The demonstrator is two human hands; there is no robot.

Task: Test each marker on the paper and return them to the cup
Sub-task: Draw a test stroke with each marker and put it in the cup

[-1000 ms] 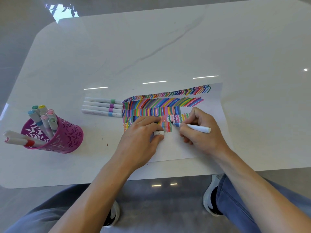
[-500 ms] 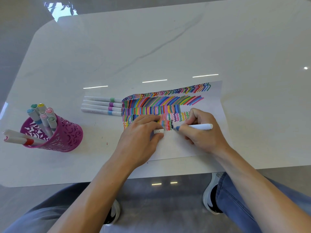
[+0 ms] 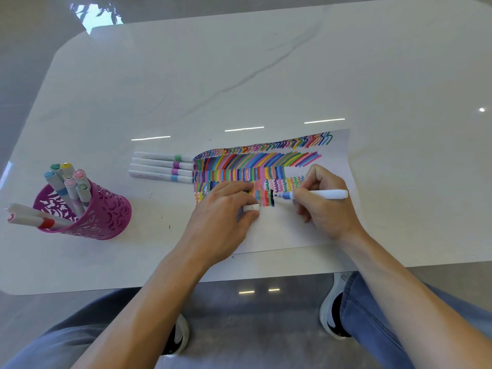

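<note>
Your right hand [image 3: 324,209] has swung the white marker with the blue tip [image 3: 327,194] flatter. Its tip has come down from the squiggle row to the nearest row of short strokes, just right of the dark one. I judge its test stroke comes next, with capping and the return still ahead. That hand pinches the barrel. Your left hand [image 3: 223,217] presses the white paper sheet [image 3: 287,230] onto the counter [image 3: 266,75] and pinches a small white cap [image 3: 251,208]. The pink cut-out cup [image 3: 106,214] stands well to the left.
</note>
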